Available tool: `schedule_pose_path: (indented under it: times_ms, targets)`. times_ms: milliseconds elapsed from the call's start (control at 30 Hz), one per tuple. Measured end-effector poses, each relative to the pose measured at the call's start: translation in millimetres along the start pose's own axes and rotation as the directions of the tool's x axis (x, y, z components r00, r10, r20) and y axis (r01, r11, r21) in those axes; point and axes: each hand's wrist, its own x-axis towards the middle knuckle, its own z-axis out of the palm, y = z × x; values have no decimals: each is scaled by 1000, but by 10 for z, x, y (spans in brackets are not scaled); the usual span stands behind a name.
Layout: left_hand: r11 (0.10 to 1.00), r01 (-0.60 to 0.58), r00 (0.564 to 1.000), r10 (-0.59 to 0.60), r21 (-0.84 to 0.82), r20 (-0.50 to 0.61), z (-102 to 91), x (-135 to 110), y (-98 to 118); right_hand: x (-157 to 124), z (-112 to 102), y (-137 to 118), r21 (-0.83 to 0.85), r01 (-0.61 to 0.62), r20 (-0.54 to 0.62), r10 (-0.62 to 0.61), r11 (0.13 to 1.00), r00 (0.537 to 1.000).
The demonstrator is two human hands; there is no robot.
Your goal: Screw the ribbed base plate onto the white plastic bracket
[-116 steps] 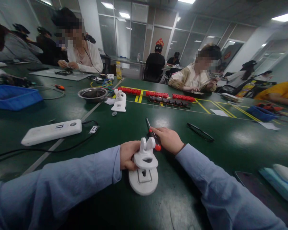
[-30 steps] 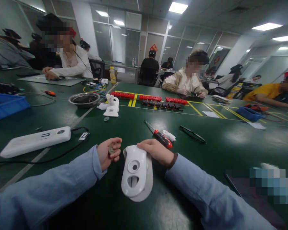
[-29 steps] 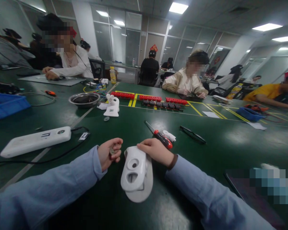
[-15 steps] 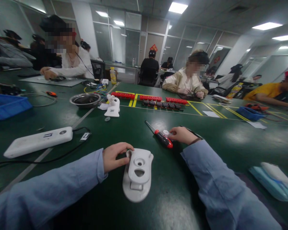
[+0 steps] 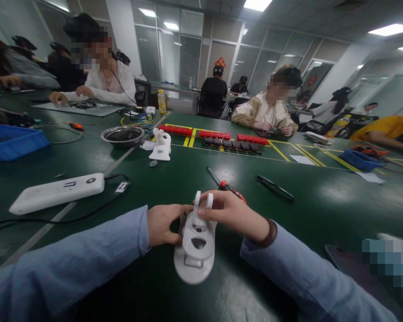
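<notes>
A white plastic mount base (image 5: 195, 250) lies on the green table right before me, with a hinged top plate raised on it. My left hand (image 5: 163, 223) grips the left side of the plate, fingers curled against it. My right hand (image 5: 231, 213) pinches a small white forked bracket (image 5: 201, 206) and holds it upright on the top of the plate. A red-handled screwdriver (image 5: 226, 184) lies on the table just behind my right hand.
A white power bank (image 5: 57, 193) with a black cable lies at the left. Farther back sit a second white mount (image 5: 161, 145), a steel bowl (image 5: 122, 135), a blue bin (image 5: 11, 142), red strips (image 5: 218, 133) and black tweezers (image 5: 275, 188). Several people sit around the table.
My right hand went out to the small white bracket by the screwdriver, picked it up and brought it back onto the plate. My left hand closed on the plate's side.
</notes>
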Motion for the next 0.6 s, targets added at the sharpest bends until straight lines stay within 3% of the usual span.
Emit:
schedule_pose_path:
  times_ms: [167,400,500,567,600]
  targets:
    - [996,-12,998,7,88,57,-25,2,10,-40,-22,-10,-397,50,-14,-60,917,998]
    - [999,-20,996,17,37,82,7,15,-46,-113,63,-67,-710,74,6,-100,700,995]
    - [997,-2,998,8,-79,67,11,14,-33,-121,17,-123,-754,148,103,-107,640,989]
    - [988,6,999,1,-151,50,10,14,-17,-116,-24,-192,-664,277,196,-196,695,961]
    - [985,13,999,-6,-173,41,11,15,-10,-107,-30,-223,-575,343,188,-288,743,939]
